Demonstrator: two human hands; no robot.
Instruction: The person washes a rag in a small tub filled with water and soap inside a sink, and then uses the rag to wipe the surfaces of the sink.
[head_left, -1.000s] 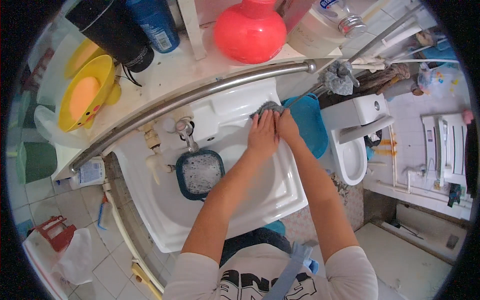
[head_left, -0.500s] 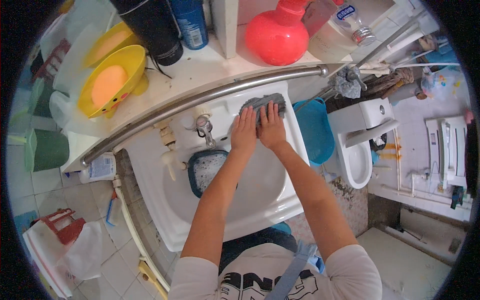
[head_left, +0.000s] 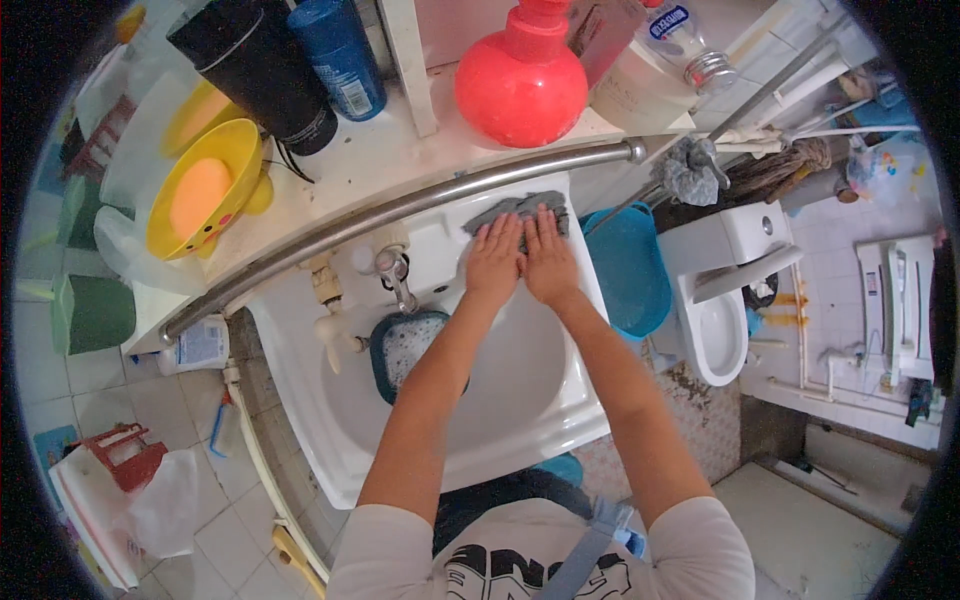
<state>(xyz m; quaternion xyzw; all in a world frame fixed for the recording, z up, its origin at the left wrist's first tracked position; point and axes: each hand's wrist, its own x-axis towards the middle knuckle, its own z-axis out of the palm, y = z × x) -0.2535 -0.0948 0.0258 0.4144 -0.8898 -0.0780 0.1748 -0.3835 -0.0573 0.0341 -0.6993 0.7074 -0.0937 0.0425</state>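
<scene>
A crumpled, wet-looking grey cloth (head_left: 493, 209) lies on the far right corner of the white sink (head_left: 520, 385). My left hand (head_left: 493, 264) rests on its near side with the fingers stretched out flat. Close beside it, my right hand (head_left: 548, 264) presses on the cloth too, its fingers extended. The hands touch or nearly touch along their inner edges and cover part of the cloth. A dark teal basin (head_left: 379, 352) with foamy water stands in the sink bowl under the metal tap (head_left: 397, 276), partly hidden by my left forearm.
A metal rail (head_left: 420, 205) curves along the shelf edge just beyond the sink. The shelf bears a yellow bowl (head_left: 235, 190), a black cylinder (head_left: 265, 75), a blue can (head_left: 337, 60) and a red round bottle (head_left: 522, 90). Right of the sink are a blue bucket (head_left: 627, 270) and a toilet (head_left: 718, 330).
The cloth looks flatter and more spread out under my hands. Both hands stay on it, with only a small shift. The whole view has shifted slightly.
</scene>
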